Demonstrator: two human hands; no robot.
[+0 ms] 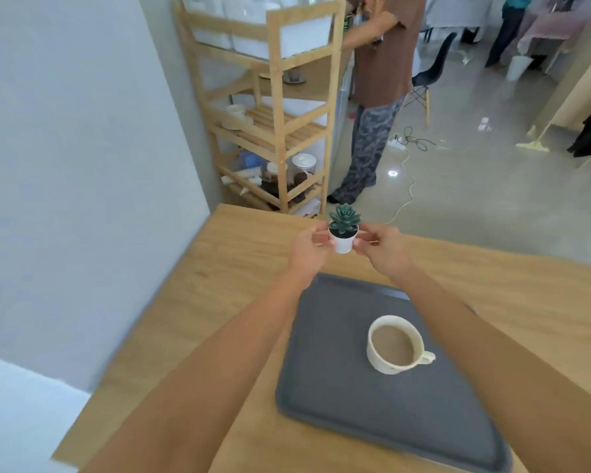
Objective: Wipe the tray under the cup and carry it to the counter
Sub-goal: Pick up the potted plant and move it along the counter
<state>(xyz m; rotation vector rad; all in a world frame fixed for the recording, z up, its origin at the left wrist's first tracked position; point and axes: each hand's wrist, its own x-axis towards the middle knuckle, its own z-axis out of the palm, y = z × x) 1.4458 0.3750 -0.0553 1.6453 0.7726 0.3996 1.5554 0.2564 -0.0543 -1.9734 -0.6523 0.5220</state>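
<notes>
A dark grey tray (338, 397) lies on the wooden table (219, 268). On the tray stands a cream cup (394, 344) filled with milky coffee, handle pointing right. Beyond the tray's far edge, both hands hold a small white pot with a green succulent (343, 232). My left hand (309, 249) grips the pot's left side and my right hand (382, 249) grips its right side. The pot is over the table near its far edge; whether it touches the tabletop cannot be told.
A wooden shelf rack (277, 114) with jars and dishes stands beyond the table by the white wall (65, 148). A person in a brown shirt (379, 63) stands beside it. Cables (410, 141) and a black chair (434, 70) are on the glossy floor.
</notes>
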